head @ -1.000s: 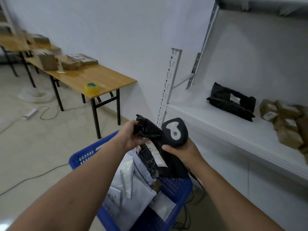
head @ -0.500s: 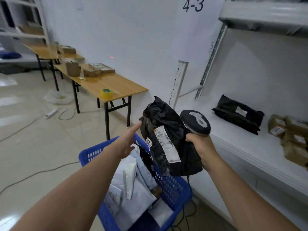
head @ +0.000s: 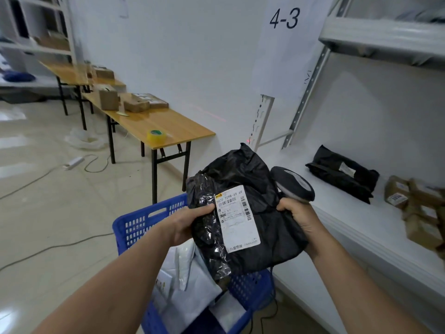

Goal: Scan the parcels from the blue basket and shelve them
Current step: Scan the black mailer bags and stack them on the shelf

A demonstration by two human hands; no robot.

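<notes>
A black plastic parcel (head: 250,189) with a white shipping label (head: 237,219) is held up above the blue basket (head: 144,222). My left hand (head: 190,221) grips its left edge, thumb on the label side. My right hand (head: 297,214) holds the parcel's right edge together with a dark barcode scanner (head: 295,184), whose head points up and left. The basket holds several white and grey mailer bags (head: 185,280). The white shelf (head: 361,227) runs along the right.
On the shelf lie a black parcel (head: 342,173) and several brown boxes (head: 419,208). A "4-3" sign (head: 284,19) hangs on the wall. Wooden tables (head: 163,126) at left carry boxes and a tape roll (head: 156,135). Cables and a power strip (head: 73,162) lie on the floor.
My left hand, open and off the parcel half a second ago, now grips its left edge. The parcel has risen and its label faces me. The camera view tilted up.
</notes>
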